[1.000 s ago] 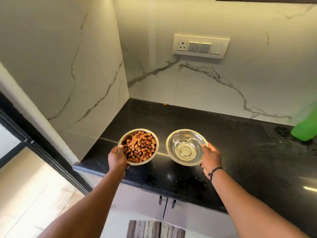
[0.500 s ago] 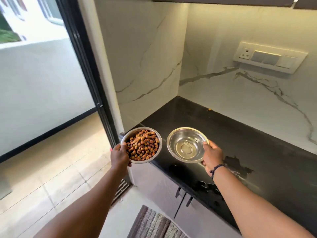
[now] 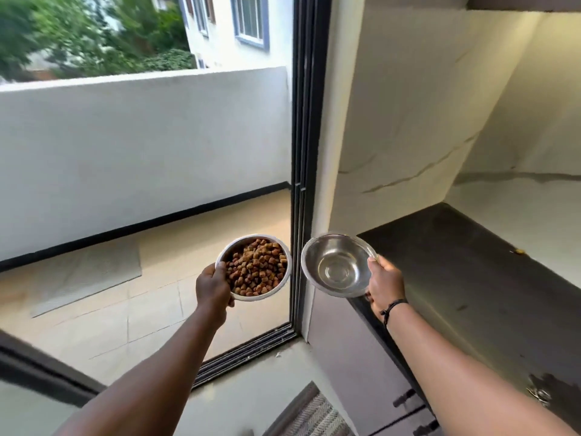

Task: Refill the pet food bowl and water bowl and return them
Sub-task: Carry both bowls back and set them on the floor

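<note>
**Operator:** Checking status. What do you have me holding?

**Guide:** Your left hand (image 3: 213,286) is closed on the near rim of the food bowl (image 3: 254,267), thumb over the edge. The bowl is full of brown kibble (image 3: 256,269). Your right hand (image 3: 385,286) is closed on the right rim of the water bowl (image 3: 338,264), which holds a shallow layer of clear water. Both bowls are in the air, side by side, apart from each other, the water bowl tilted slightly toward you.

**Operator:** Where are the bowls relative to the room?

**Guide:** The water bowl hangs off the corner of the dark surface (image 3: 471,278), not resting on it. The food bowl is in front of the open sliding door (image 3: 301,152), with the balcony floor (image 3: 157,303) beyond.

**Operator:** How much is done?

**Guide:** Both refills appear complete. The return step is outstanding: neither bowl is set down. The feeding spot cannot be identified; a mat (image 3: 88,275) on the balcony floor is a possible candidate.

**Operator:** Precautions?

**Guide:** Level the water bowl while stepping over the door track (image 3: 248,354).
</note>
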